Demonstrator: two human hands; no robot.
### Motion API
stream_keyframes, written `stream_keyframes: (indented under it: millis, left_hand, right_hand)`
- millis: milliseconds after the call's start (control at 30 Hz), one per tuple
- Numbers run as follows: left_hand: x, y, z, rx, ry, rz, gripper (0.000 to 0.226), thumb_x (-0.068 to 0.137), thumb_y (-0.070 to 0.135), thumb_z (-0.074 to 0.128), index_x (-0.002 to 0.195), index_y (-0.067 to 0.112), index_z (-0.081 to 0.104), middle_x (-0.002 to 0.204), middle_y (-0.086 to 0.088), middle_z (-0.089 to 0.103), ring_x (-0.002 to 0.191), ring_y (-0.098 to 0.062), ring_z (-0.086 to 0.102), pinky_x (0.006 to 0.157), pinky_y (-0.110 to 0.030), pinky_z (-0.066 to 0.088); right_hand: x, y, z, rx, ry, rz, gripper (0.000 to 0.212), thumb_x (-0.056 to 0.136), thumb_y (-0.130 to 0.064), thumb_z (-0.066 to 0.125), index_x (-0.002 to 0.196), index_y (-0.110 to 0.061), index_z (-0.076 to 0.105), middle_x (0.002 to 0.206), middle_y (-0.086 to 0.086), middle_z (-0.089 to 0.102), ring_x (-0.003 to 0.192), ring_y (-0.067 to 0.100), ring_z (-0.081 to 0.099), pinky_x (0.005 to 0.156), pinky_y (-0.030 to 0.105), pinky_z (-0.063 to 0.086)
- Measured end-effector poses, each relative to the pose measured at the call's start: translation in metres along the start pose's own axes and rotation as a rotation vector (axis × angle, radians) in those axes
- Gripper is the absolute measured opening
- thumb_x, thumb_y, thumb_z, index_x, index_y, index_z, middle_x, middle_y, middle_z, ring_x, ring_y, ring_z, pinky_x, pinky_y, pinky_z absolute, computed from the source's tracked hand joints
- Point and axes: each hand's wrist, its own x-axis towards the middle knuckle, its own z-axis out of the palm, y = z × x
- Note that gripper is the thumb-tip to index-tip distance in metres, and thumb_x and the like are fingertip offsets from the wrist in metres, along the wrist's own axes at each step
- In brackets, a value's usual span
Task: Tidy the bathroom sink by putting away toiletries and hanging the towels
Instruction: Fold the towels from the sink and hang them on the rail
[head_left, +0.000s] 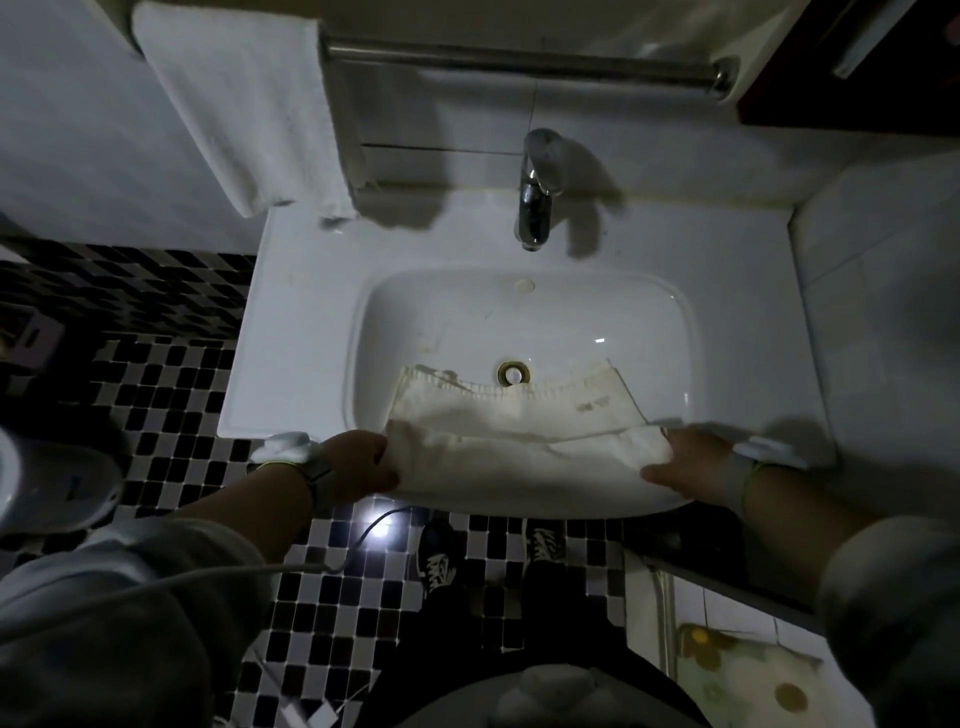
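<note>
1. The cream towel (519, 415) lies folded across the front of the sink (291, 374), its far edge sagging into the basin beside the drain (513, 373) and its near fold resting on the front rim. It carries brownish marks along its hem.

2. The left hand (358, 467) grips the towel's left end, fingers curled around the fold. The right hand (685, 462) holds the right end, thumb lying along the near edge; its fingers are tucked under the cloth, so how tightly they close cannot be seen. Holding both ends keeps the fold straight and the cloth stretched, which probably prepares it for lifting.

3. A white towel (244, 114) already hangs at the left end of the metal rail (519, 62) on the wall above the faucet (535, 192). The bare stretch of rail to its right looks like the likely place for the cream towel.

4. No toiletries show on the sink's flat surround, so that part of the job seems finished, though the picture cannot confirm it.

5. The room is dim and much is uncertain. Both wrists wear pale devices whose purpose is unclear. A bright glare sits on the checkered floor (171, 395) under the sink's edge. The dark shape at upper right is cut off, as is the patterned cloth at lower right.
</note>
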Motion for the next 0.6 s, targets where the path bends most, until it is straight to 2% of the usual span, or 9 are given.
stream_keyframes:
  millis: [67,133,200,300,367,433,467,533,600]
  left_hand:
    - [-0.001,0.0,-0.006,-0.049,0.033,0.008,0.025,0.091,0.031,0.067,0.108,0.014,0.07,0.098,-0.004,0.07,0.091,-0.022,0.067,0.074,-0.027,0.049]
    - [0.001,-0.003,-0.014,-0.203,0.092,-0.035,0.02,0.094,0.036,0.063,0.109,0.022,0.065,0.1,-0.006,0.069,0.087,-0.022,0.065,0.073,-0.031,0.052]
    - [0.003,-0.004,-0.025,-0.396,0.112,-0.059,0.02,0.097,0.037,0.059,0.109,0.02,0.06,0.102,-0.009,0.068,0.082,-0.023,0.065,0.069,-0.037,0.054]
    - [0.0,-0.002,-0.033,-0.59,0.104,-0.089,0.015,0.101,0.031,0.054,0.111,0.02,0.056,0.107,-0.008,0.065,0.077,-0.023,0.067,0.061,-0.035,0.054]
    - [-0.002,0.0,-0.026,-0.518,0.092,-0.092,0.02,0.102,0.033,0.053,0.116,0.018,0.053,0.105,-0.008,0.064,0.075,-0.026,0.068,0.055,-0.034,0.055]
    - [-0.001,-0.003,-0.012,-0.345,0.073,-0.078,0.026,0.099,0.037,0.057,0.117,0.019,0.054,0.101,-0.008,0.065,0.076,-0.028,0.069,0.054,-0.035,0.058]
    - [-0.001,-0.005,-0.006,-0.268,0.065,-0.069,0.03,0.095,0.037,0.062,0.117,0.018,0.055,0.1,-0.007,0.066,0.077,-0.027,0.069,0.056,-0.035,0.059]
    - [-0.001,-0.006,-0.002,-0.155,0.041,-0.029,0.04,0.087,0.034,0.073,0.12,0.017,0.058,0.103,-0.005,0.068,0.081,-0.021,0.066,0.064,-0.032,0.056]
    - [-0.003,-0.006,-0.005,-0.09,0.006,0.009,0.046,0.083,0.027,0.077,0.125,0.016,0.06,0.108,-0.003,0.069,0.088,-0.017,0.063,0.073,-0.026,0.052]
  right_hand:
    - [0.004,0.002,0.001,0.152,-0.003,0.025,0.066,0.087,-0.035,0.07,0.142,-0.009,0.044,0.1,0.007,0.069,0.081,0.021,0.067,0.064,0.027,0.051]
    - [0.006,0.001,-0.002,0.324,0.01,0.026,0.058,0.092,-0.03,0.065,0.14,-0.007,0.043,0.091,0.005,0.067,0.076,0.023,0.07,0.06,0.032,0.055]
    - [0.005,-0.003,-0.009,0.409,0.063,0.015,0.046,0.095,-0.031,0.06,0.13,-0.005,0.044,0.091,0.009,0.068,0.074,0.026,0.072,0.059,0.032,0.057]
    - [0.006,-0.007,-0.012,0.408,0.105,0.07,0.039,0.096,-0.038,0.057,0.107,-0.003,0.044,0.073,0.016,0.071,0.067,0.032,0.072,0.06,0.033,0.058]
    - [0.009,-0.002,-0.005,0.245,0.082,0.069,0.045,0.095,-0.044,0.056,0.105,0.0,0.052,0.074,0.012,0.071,0.067,0.027,0.069,0.062,0.028,0.051]
    - [0.012,0.002,0.003,0.068,0.051,0.018,0.048,0.093,-0.048,0.058,0.114,-0.005,0.06,0.098,0.01,0.07,0.088,0.026,0.066,0.075,0.027,0.046]
    - [0.011,0.003,0.005,0.053,0.015,-0.003,0.044,0.091,-0.047,0.062,0.113,-0.01,0.063,0.103,0.008,0.068,0.092,0.025,0.065,0.077,0.027,0.046]
    - [0.009,0.003,0.005,0.04,-0.053,-0.038,0.035,0.082,-0.046,0.073,0.102,-0.019,0.063,0.098,0.003,0.068,0.088,0.021,0.065,0.077,0.027,0.049]
    - [0.004,0.002,0.001,-0.101,-0.075,-0.073,0.035,0.076,-0.046,0.077,0.097,-0.022,0.063,0.099,0.0,0.069,0.086,0.018,0.064,0.077,0.028,0.051]
